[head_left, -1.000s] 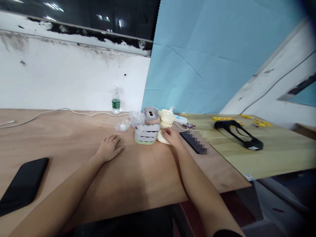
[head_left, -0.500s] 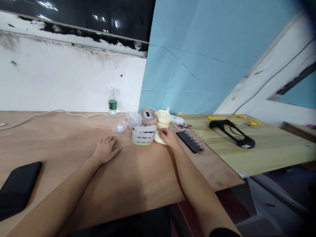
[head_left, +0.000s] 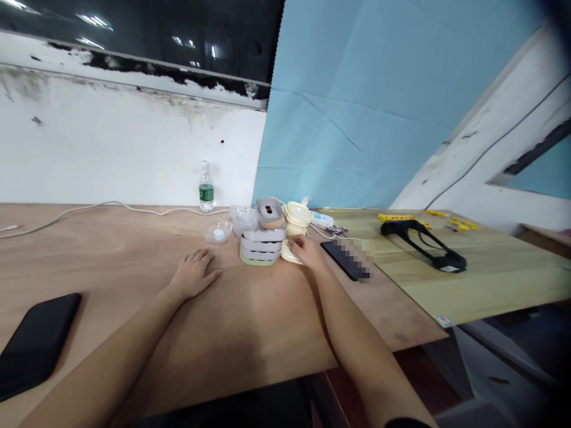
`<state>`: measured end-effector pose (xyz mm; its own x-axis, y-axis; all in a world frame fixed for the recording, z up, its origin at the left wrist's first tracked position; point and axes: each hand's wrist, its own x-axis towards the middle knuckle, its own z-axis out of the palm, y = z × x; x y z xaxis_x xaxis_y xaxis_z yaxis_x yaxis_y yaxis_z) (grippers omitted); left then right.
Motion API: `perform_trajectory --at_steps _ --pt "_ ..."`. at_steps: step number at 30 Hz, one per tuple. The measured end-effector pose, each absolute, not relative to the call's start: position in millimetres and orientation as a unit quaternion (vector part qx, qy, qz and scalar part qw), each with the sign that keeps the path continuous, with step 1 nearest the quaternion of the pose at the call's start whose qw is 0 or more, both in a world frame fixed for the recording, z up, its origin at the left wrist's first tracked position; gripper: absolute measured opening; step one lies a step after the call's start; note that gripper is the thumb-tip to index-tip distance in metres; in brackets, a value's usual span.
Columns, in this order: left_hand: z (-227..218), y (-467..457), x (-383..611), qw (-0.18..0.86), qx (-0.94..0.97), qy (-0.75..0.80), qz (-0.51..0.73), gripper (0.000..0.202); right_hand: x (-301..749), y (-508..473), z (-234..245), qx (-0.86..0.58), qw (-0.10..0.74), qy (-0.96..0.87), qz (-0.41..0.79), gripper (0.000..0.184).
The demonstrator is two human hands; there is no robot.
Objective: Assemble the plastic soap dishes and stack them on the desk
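Observation:
My left hand (head_left: 193,274) lies flat on the wooden table (head_left: 111,261) with its fingers spread, holding nothing, a little left of a stack of grey-lidded containers (head_left: 261,245). My right hand (head_left: 307,251) rests at the foot of a stack of pale yellow lids (head_left: 296,221), with its fingers curled against the lowest yellow piece (head_left: 288,254). A round grey container (head_left: 269,211) sits tilted on top of the grey stack.
A clear dish (head_left: 218,232) and clear cups (head_left: 244,217) stand behind the stacks. A water bottle (head_left: 206,189) is by the wall. One black phone (head_left: 35,346) lies near left, another (head_left: 345,259) beside my right hand. Black headgear (head_left: 423,244) lies on the right board.
Both hands stay where they were. Only the camera view shifts slightly.

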<state>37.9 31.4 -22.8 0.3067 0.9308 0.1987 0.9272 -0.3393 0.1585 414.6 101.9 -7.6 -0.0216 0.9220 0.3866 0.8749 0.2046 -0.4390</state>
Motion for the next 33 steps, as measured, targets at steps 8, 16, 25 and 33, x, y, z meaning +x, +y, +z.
perform_trajectory --at_steps 8,16,25,33 --pt "-22 31 37 0.014 0.809 0.573 0.132 0.06 414 100 -5 -0.63 0.305 -0.713 0.035 0.025" --pt "-22 31 38 0.014 0.806 0.577 0.133 0.059 415 102 -8 -0.625 0.323 -0.71 0.032 0.025" --pt "-20 29 39 0.006 0.807 0.577 0.128 0.059 405 92 4 -0.564 0.369 -0.737 0.048 0.041" --pt "-23 30 38 0.009 0.809 0.573 0.131 0.06 408 86 10 -0.52 0.288 -0.803 0.04 0.055"
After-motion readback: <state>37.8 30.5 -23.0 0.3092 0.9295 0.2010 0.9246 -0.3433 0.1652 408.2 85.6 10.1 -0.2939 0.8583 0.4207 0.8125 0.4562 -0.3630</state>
